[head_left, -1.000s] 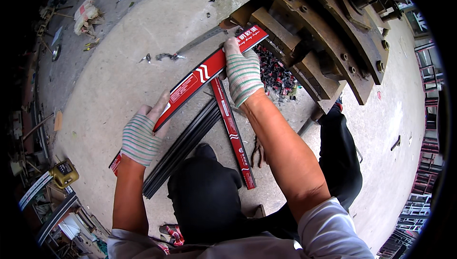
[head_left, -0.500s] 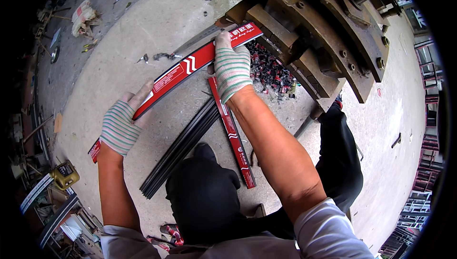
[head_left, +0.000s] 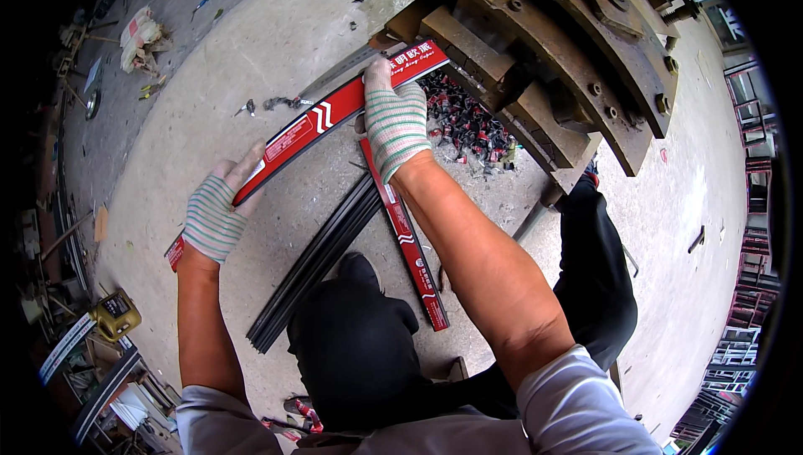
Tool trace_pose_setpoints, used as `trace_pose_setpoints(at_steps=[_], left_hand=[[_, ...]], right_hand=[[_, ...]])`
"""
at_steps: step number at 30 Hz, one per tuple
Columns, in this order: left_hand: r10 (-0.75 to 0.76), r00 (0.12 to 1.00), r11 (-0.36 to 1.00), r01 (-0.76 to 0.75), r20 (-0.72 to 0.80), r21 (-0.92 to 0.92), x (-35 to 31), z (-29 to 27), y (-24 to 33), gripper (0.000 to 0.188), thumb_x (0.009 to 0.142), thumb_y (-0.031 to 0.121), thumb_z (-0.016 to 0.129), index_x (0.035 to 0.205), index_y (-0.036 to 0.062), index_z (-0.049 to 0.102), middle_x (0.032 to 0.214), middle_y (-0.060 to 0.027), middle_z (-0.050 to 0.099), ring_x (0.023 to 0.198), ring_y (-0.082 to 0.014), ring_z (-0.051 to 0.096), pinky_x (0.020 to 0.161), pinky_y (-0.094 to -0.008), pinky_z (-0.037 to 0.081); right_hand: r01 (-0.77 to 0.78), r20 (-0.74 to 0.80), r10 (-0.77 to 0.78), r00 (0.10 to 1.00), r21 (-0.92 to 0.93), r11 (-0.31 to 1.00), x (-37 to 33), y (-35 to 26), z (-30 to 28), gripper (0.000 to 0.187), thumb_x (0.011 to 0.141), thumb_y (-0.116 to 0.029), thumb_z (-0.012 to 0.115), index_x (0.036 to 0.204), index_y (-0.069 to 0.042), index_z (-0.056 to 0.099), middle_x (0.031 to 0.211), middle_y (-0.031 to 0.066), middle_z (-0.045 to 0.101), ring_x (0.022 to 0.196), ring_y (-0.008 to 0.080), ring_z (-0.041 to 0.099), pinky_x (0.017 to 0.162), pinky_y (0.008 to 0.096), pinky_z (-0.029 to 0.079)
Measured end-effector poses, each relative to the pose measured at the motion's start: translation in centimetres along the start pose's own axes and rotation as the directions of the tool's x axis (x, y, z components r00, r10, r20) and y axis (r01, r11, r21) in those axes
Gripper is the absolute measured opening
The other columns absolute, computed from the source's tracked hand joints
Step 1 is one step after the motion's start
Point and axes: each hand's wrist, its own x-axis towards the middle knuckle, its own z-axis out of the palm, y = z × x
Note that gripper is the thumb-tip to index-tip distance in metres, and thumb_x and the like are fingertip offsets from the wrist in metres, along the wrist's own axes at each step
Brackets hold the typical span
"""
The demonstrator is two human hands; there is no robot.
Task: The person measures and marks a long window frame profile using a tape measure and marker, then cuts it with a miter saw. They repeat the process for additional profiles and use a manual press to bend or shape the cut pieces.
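Note:
A long flat metal strip with a red printed film [head_left: 288, 140] slants up to the right across both my hands. My left hand [head_left: 219, 208], in a striped knit glove, is closed round its lower part, thumb along the red face. Nearer its upper end, my right hand [head_left: 393, 116] grips it, thumb on top and the fingers mostly hidden behind. The strip's upper tip lies in front of the edge of a heavy rusty steel press [head_left: 535, 62]; whether they touch I cannot tell. Below my right hand, another red-filmed strip [head_left: 408, 246] lies beside a bundle of black bars [head_left: 314, 263].
A heap of black and red offcuts [head_left: 468, 125] lies on the concrete floor beneath the press. At the left stand a yellow jug [head_left: 115, 314] and stacked profiles. A white sack [head_left: 144, 39] lies at upper left. Frames [head_left: 744, 288] line the right side. My dark-trousered legs are below.
The strip's upper end has shifted slightly left, together with my right hand. My left hand has moved a little up and right. Both hands keep their hold.

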Motion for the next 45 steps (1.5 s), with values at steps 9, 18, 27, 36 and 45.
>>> trace_pose_setpoints(at_steps=[9, 18, 27, 36, 45], left_hand=[[0.080, 0.994, 0.997, -0.081, -0.072, -0.011, 0.0, 0.8, -0.5, 0.072, 0.090, 0.006, 0.075, 0.155, 0.0260, 0.051, 0.091, -0.0125, 0.056, 0.082, -0.0290, 0.061, 0.079, -0.0375, 0.053], [0.039, 0.997, 0.999, -0.040, -0.073, -0.002, -0.3, 1.2, -0.1, 0.071, 0.090, 0.008, 0.076, 0.154, 0.0256, 0.053, 0.088, -0.0107, 0.054, 0.078, -0.0260, 0.059, 0.078, -0.0360, 0.053], [0.040, 0.996, 0.999, -0.039, -0.080, 0.008, -0.4, 1.5, 0.0, 0.071, 0.089, 0.007, 0.076, 0.154, 0.0227, 0.053, 0.088, -0.0116, 0.055, 0.079, -0.0258, 0.060, 0.078, -0.0363, 0.053], [0.054, 0.996, 0.998, -0.053, -0.075, 0.024, -0.1, 0.7, 0.2, 0.073, 0.088, 0.006, 0.077, 0.154, 0.0258, 0.053, 0.092, -0.0120, 0.059, 0.081, -0.0266, 0.063, 0.078, -0.0371, 0.055], [-0.061, 0.998, 0.993, 0.060, 0.006, 0.101, -0.4, -3.9, 3.3, 0.073, 0.088, 0.007, 0.077, 0.154, 0.0282, 0.054, 0.086, -0.0110, 0.057, 0.075, -0.0252, 0.059, 0.075, -0.0363, 0.053]], right_hand=[[0.020, 0.053, -0.019, 0.998, -0.007, 1.000, 0.4, 0.4, -0.5, 0.039, 0.105, -0.041, 0.060, 0.097, -0.003, 0.058, 0.069, 0.0066, 0.061, 0.050, 0.0170, 0.057, 0.045, 0.0339, 0.047], [0.040, 0.073, -0.038, 0.997, -0.016, 0.999, 0.6, 0.7, -0.7, 0.036, 0.105, -0.037, 0.062, 0.096, -0.002, 0.061, 0.080, 0.0034, 0.063, 0.067, 0.0104, 0.055, 0.059, 0.0326, 0.050], [0.018, 0.079, -0.018, 0.997, -0.007, 1.000, 0.9, 1.1, -0.8, 0.036, 0.105, -0.036, 0.063, 0.099, -0.001, 0.061, 0.089, 0.0045, 0.066, 0.080, 0.0103, 0.058, 0.073, 0.0323, 0.053], [0.140, 0.059, -0.139, 0.989, -0.001, 0.990, 1.4, 1.8, -0.5, 0.038, 0.106, -0.041, 0.059, 0.095, -0.005, 0.060, 0.072, 0.0066, 0.063, 0.048, 0.0158, 0.056, 0.044, 0.0297, 0.045], [-0.068, 0.065, 0.063, 0.996, 0.072, 0.995, -0.4, -1.6, -0.5, 0.040, 0.106, -0.041, 0.059, 0.102, -0.002, 0.058, 0.079, 0.0093, 0.063, 0.051, 0.0181, 0.056, 0.045, 0.0326, 0.045]])
